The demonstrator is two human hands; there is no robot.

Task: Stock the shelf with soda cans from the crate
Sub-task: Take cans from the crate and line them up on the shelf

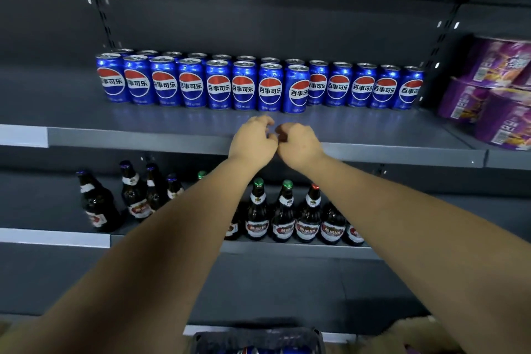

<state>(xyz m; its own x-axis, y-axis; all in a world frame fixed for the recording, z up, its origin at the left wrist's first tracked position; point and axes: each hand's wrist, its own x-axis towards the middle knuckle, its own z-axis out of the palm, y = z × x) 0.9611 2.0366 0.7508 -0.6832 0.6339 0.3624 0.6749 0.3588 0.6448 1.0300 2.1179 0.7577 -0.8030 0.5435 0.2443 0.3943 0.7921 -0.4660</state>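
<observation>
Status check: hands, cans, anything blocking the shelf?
Grips empty: left hand, right hand loosely curled at shelf edge. Rows of soda cans upright; crate below holds more. Nothing blocking.

Cans (pixel 270 89) line the shelf (pixel 143 135); bottles (pixel 284 213) stand below, boxes (pixel 488 89) right.
</observation>
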